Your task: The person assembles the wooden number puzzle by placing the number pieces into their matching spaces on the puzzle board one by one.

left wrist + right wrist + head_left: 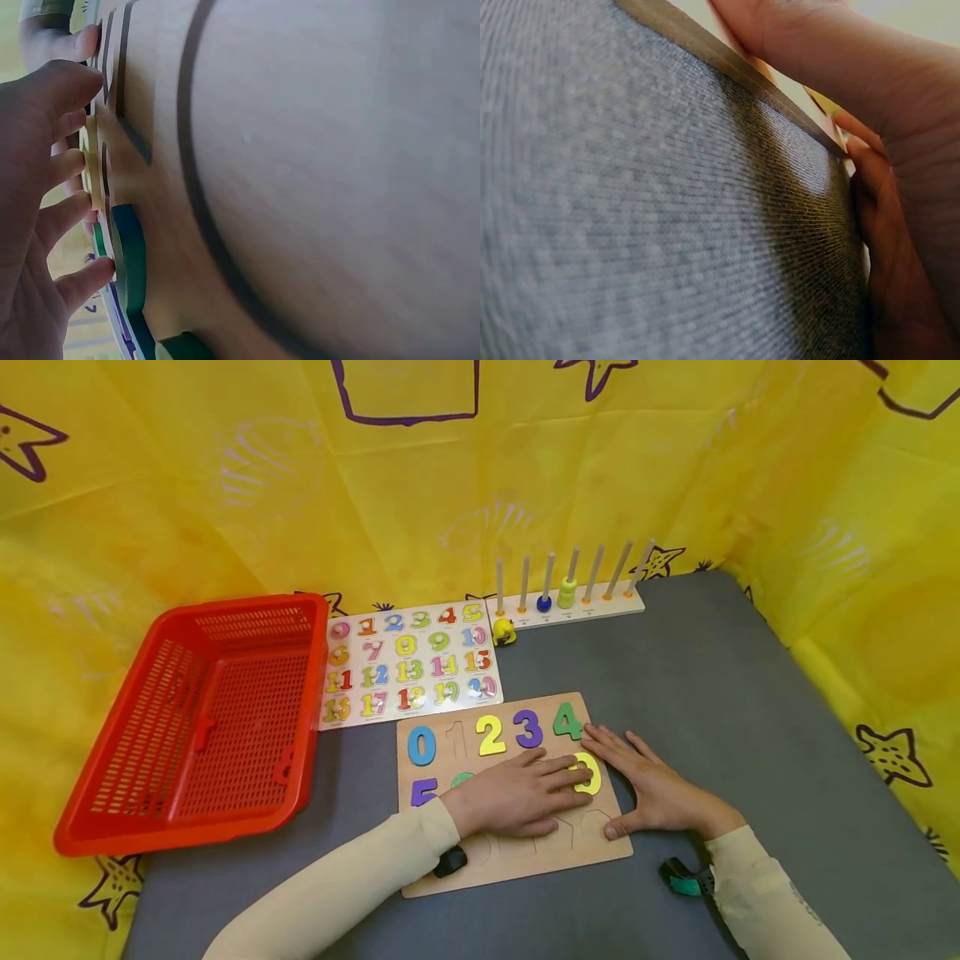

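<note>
A wooden number board (517, 868) lies on the grey table. Blue 0 (422, 746), yellow 2 (491, 735), purple 3 (528, 728) and green 4 (567, 721) line its top row; the 1 shows only a bare outline. Below are a purple 5 (423, 792) and a partly covered green piece (462, 778). My left hand (525, 793) lies across the board with fingers extended, fingertips touching a yellow number, apparently a 9 (592, 774). My right hand (660, 789) spans the board's right edge, thumb at the lower corner, fingers beside the 4, gripping nothing visibly.
A red plastic basket (300, 760) stands at the left. Behind the board lies a white puzzle (360, 717) with numbers up to 20. A peg stand (615, 603) with several posts and a few beads is at the back, a small yellow figure (504, 631) in front.
</note>
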Action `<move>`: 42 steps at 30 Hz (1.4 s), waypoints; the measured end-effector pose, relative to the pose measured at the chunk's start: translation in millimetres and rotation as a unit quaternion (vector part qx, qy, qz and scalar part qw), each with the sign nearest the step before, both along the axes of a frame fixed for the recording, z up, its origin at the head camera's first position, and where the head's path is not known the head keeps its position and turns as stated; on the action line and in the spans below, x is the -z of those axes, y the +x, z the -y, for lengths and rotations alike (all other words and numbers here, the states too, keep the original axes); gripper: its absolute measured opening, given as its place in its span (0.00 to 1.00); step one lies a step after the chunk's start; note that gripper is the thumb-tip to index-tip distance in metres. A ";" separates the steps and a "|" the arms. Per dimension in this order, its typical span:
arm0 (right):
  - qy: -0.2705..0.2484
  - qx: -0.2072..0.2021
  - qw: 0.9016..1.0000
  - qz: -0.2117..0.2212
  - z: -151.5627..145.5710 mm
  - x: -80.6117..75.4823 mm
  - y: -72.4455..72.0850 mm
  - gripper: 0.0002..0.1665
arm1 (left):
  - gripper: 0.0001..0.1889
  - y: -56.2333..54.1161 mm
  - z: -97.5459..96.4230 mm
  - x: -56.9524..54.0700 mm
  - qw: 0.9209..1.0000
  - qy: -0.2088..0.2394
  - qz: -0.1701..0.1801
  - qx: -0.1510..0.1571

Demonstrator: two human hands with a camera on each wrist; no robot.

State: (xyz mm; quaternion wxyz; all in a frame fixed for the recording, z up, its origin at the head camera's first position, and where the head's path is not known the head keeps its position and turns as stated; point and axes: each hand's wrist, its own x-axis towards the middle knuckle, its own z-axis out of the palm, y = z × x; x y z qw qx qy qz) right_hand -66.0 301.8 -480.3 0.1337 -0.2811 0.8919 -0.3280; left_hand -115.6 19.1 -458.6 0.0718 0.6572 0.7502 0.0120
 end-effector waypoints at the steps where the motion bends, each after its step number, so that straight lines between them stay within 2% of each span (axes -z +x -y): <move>1: -0.001 0.001 1.000 -0.001 0.0 0.0 0.0 0.75 | 0.29 -0.1 -0.1 -0.1 1.000 0.002 -0.003 0.000; 10: -0.006 -0.002 1.000 -0.004 -0.9 2.3 0.3 0.74 | 0.28 -1.3 0.0 -3.6 1.000 -0.001 -0.013 0.000; 13: -0.006 0.001 1.000 -0.002 -1.3 3.0 1.2 0.74 | 0.28 -2.8 4.0 -6.8 1.000 0.006 0.007 -0.003; 16: -0.006 0.007 1.000 0.003 -1.5 3.1 2.2 0.74 | 0.29 -7.9 14.3 -15.5 0.999 0.030 0.026 -0.014; 19: -0.010 0.010 1.000 0.006 -1.2 2.8 2.7 0.75 | 0.29 -16.1 33.2 -33.7 0.996 0.067 0.040 -0.038; 23: -0.011 0.013 1.000 0.003 -0.2 2.7 2.4 0.75 | 0.29 -30.5 70.5 -68.5 0.989 0.118 0.042 -0.075; 26: -0.009 0.017 1.000 0.001 0.4 2.6 2.1 0.76 | 0.30 -43.0 105.3 -92.9 0.984 0.137 0.025 -0.112; 29: -0.009 0.019 1.000 0.001 0.3 2.6 2.2 0.76 | 0.33 -55.0 142.0 -113.0 0.976 0.137 0.001 -0.168; 32: -0.007 0.021 1.000 0.003 0.5 2.4 2.3 0.76 | 0.36 -67.3 180.0 -127.7 0.964 0.127 -0.017 -0.234; 36: -0.007 0.020 1.000 0.007 1.0 2.0 2.6 0.76 | 0.38 -84.3 233.1 -136.6 0.936 0.078 -0.028 -0.343; 38: -0.006 0.020 1.000 0.009 0.9 2.2 2.8 0.76 | 0.36 -93.4 262.1 -134.4 0.917 0.036 -0.021 -0.397; 40: -0.004 0.020 1.000 0.010 0.4 2.5 3.1 0.76 | 0.33 -101.9 291.8 -127.8 0.895 -0.017 0.007 -0.445; 42: -0.003 0.020 1.000 0.009 -0.1 2.3 3.3 0.76 | 0.32 -109.1 321.0 -117.7 0.873 -0.072 0.046 -0.480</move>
